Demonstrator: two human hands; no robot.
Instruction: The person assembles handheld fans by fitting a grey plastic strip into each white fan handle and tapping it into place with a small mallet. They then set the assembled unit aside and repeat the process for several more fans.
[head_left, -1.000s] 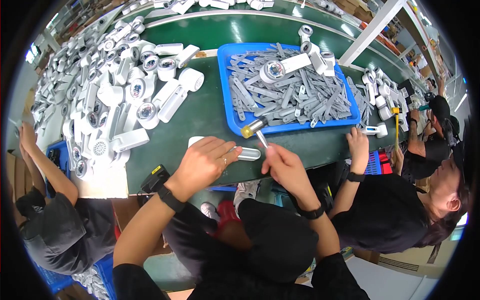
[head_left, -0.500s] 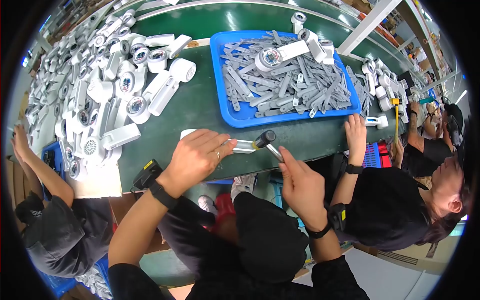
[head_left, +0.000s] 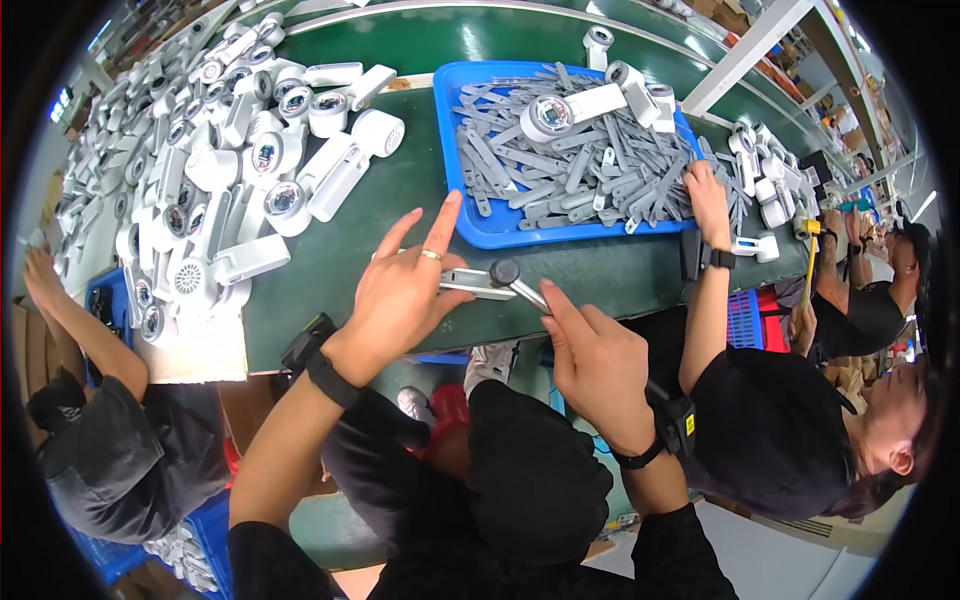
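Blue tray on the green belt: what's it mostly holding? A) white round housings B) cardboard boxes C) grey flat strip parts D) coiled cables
C: the blue tray is heaped with grey flat strip parts, with only a few white handheld units lying on top near its far side; the person's left hand and right hand work just in front of it.

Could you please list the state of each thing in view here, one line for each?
Left hand: pressing a white part onto the belt, two fingers raised.
Right hand: gripping a small hammer, its head at the part.
Blue tray: full of loose grey strips.
White housings: heaped on the belt.
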